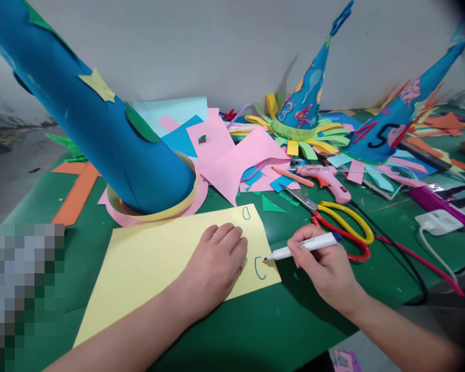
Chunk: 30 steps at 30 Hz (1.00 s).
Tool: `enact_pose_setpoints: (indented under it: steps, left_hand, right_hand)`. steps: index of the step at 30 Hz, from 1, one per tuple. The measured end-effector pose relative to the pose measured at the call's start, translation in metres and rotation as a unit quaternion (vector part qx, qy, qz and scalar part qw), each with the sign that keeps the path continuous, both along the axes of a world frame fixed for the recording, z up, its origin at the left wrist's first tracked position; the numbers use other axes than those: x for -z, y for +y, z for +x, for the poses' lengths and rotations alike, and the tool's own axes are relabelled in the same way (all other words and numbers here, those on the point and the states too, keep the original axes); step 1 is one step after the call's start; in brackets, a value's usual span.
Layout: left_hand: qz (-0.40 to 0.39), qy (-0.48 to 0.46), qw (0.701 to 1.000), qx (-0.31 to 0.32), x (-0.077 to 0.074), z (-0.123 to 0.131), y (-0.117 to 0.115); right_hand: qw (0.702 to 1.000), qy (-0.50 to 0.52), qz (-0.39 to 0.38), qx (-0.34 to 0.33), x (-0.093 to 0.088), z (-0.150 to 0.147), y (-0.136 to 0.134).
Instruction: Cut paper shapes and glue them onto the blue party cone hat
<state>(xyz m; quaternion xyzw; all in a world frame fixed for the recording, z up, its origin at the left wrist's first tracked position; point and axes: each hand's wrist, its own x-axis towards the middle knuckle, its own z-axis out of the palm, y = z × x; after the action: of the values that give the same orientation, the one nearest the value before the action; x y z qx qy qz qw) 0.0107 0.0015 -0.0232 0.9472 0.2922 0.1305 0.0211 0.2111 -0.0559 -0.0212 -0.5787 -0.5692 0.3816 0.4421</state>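
Observation:
A sheet of yellow paper [139, 268] lies on the green table, with a small closed blue outline near its top right corner and a blue C-shaped line lower down. My left hand [222, 263] rests on the sheet with its fingers curled under. Something small and whitish shows by those fingertips, too little of it to name. In my right hand [321, 266] a white marker [310, 244] with a blue end is gripped, its tip at the open side of the C-shaped line. Whether the tip touches the paper I cannot tell.
Beyond the sheet stands a tall blue cone hat [151, 165]. Scissors [344, 222] and a pink glue gun [327, 181] lie right of centre. Two decorated cone hats [308, 98] stand behind, among pink paper [240, 155] and scraps. A purple power strip [430, 199] sits at the right.

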Motion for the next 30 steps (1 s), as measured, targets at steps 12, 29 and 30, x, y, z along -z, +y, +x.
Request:
enact_pose_setpoints:
  steps: [12,29,30]
  left_hand:
    - [0.003,-0.015,1.000,-0.003,0.0004,0.0001,0.0001]
    - [0.004,-0.013,1.000,0.000,0.0016,0.0013,0.0004]
    - [0.004,-0.014,1.000,0.001,0.0016,0.0013,0.0003]
  right_hand:
    - [0.999,-0.042,0.008,-0.009,0.0013,-0.0009,0.0015]
    - [0.999,-0.049,0.006,-0.011,0.0034,-0.0005,0.0017]
    - [0.999,-0.050,0.006,-0.010,0.0033,-0.0007,0.0018]
